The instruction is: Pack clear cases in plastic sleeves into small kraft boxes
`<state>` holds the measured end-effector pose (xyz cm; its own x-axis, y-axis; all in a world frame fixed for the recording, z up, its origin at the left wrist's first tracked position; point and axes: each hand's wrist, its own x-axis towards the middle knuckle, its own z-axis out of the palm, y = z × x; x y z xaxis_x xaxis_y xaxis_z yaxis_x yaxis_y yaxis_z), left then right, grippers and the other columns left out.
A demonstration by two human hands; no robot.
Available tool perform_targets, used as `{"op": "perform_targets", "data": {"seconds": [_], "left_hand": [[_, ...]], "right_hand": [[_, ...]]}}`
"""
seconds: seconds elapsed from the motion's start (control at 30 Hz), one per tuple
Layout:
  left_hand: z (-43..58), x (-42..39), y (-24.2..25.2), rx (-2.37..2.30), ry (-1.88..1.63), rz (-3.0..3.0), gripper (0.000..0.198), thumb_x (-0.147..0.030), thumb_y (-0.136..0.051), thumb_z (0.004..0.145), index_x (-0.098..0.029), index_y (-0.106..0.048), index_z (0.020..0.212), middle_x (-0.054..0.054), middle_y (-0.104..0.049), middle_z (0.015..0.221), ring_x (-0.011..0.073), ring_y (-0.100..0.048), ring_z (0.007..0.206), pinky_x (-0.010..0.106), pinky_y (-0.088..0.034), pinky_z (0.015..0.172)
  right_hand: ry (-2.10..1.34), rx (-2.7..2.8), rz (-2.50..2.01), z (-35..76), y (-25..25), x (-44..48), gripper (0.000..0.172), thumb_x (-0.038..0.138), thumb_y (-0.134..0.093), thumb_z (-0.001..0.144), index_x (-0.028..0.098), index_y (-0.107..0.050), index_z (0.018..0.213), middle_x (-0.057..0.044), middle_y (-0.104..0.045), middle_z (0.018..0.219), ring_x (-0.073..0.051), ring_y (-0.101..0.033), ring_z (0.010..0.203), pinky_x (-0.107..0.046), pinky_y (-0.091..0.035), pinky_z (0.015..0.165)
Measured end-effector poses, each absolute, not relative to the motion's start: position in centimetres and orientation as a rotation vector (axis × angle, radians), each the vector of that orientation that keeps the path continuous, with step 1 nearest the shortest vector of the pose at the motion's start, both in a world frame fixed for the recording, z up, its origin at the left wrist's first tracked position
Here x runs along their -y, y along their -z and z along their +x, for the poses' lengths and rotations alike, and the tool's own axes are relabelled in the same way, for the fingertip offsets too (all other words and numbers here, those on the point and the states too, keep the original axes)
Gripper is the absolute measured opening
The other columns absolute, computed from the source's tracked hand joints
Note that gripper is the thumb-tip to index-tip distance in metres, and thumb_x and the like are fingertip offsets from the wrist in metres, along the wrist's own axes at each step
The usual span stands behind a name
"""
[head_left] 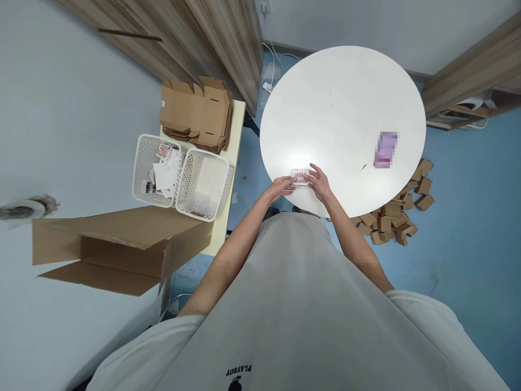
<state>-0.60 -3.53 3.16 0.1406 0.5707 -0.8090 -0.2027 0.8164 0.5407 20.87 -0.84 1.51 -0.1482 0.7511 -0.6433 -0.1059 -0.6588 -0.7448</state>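
Observation:
At the near edge of the round white table (342,103) is a small clear plastic case (300,177) with rows of pinkish pieces in it, which look like false nails. My left hand (280,187) has its fingers closed in on the case's left end. At the right end, the fingers of my right hand (319,183) bend onto the case, with the index finger raised apart from the others. Both thumbs are mostly hidden. Whether the case rests on the tabletop or is lifted slightly I cannot tell.
A blurred purple rectangle (386,149) lies on the table's right side. Small brown boxes (393,220) are heaped on the floor. On a side table stand flattened cartons (195,114), a white basket (157,142) with packs, another basket (207,157) and an open carton (122,228).

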Motion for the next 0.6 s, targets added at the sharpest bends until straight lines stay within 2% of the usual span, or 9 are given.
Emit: {"op": "perform_targets", "data": {"seconds": [0.07,0.13,0.33,0.53,0.6], "left_hand": [[-0.3,3.7,-3.1,-1.337,-0.579,0.342,0.056,-0.039,-0.098,0.092,-0.015,-0.075,0.137,0.018,-0.083,0.127,0.0236,-0.081,0.11,0.038,-0.062,0.111],[0.0,3.6,-3.2,-1.396,-0.607,0.338,0.063,-0.032,-0.098,0.091,-0.014,-0.071,0.145,0.016,-0.084,0.122,0.0228,-0.081,0.108,0.038,-0.061,0.112],[-0.5,2.1,-3.8,-1.497,-0.619,0.412,0.08,-0.028,-0.097,0.092,-0.01,-0.06,0.16,0.017,-0.084,0.122,0.0235,-0.082,0.105,0.04,-0.063,0.11],[-0.8,1.3,-4.2,-1.515,-0.586,0.448,0.079,-0.026,-0.096,0.092,-0.01,-0.059,0.161,0.017,-0.085,0.121,0.0268,-0.081,0.11,0.041,-0.063,0.11],[-0.7,1.2,-4.2,-1.525,-0.568,0.464,0.081,-0.027,-0.099,0.09,-0.01,-0.06,0.16,0.018,-0.085,0.121,0.028,-0.081,0.111,0.042,-0.063,0.109]], "right_hand": [[-1.847,0.743,-1.554,20.9,-1.6,0.8,0.095,0.049,-0.097,0.075,0.032,-0.06,0.16,-0.012,-0.068,0.158,-0.029,-0.073,0.135,-0.041,-0.064,0.108],[-1.846,0.742,-1.595,21.1,-1.9,0.8,0.093,0.051,-0.096,0.078,0.033,-0.058,0.161,-0.012,-0.069,0.157,-0.028,-0.073,0.136,-0.04,-0.066,0.109],[-2.017,0.652,-1.607,21.2,-2.8,1.3,0.087,0.049,-0.098,0.085,0.027,-0.057,0.158,-0.01,-0.081,0.135,-0.027,-0.081,0.121,-0.042,-0.068,0.11],[-2.011,0.593,-1.609,21.0,-2.3,1.7,0.076,0.038,-0.093,0.09,0.026,-0.058,0.157,-0.006,-0.087,0.121,-0.025,-0.083,0.124,-0.045,-0.059,0.121],[-2.002,0.62,-1.616,21.0,-1.9,1.6,0.078,0.038,-0.094,0.088,0.026,-0.059,0.156,-0.005,-0.087,0.119,-0.025,-0.083,0.124,-0.047,-0.056,0.124]]}}
